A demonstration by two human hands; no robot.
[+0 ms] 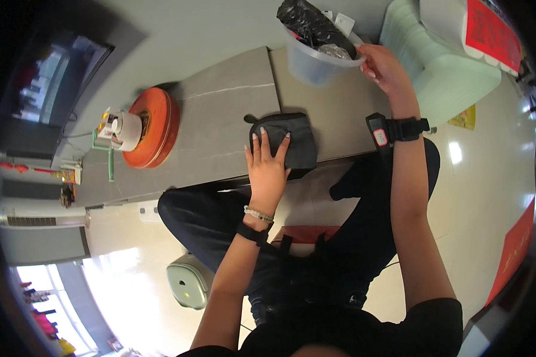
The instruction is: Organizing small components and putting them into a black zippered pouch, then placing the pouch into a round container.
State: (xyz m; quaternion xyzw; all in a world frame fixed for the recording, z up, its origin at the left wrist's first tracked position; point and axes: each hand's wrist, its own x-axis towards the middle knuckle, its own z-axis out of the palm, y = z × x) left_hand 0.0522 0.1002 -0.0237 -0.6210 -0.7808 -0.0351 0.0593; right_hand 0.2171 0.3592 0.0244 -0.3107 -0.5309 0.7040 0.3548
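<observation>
From where I'm standing, the left hand (267, 169) is flat on a dark grey pouch (302, 143) at the near edge of the grey table (220, 98), fingers spread, not gripping. The right hand (386, 70) is pinching the rim of a clear tub (311, 66), far right, with a crumpled black bag (307, 24) inside. Can't tell if the tub's resting on anything. Round orange box (171, 128) sits left.

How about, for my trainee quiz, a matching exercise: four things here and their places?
1. dark grey fabric pouch
2. translucent round plastic tub
3. round orange-red container
4. pale green lidded bin

A. on the beige floor
B. gripped by the right hand
C. beneath the left hand
D. on the grey tabletop, left of the pouch

Pairs: 1-C; 2-B; 3-D; 4-A
</observation>
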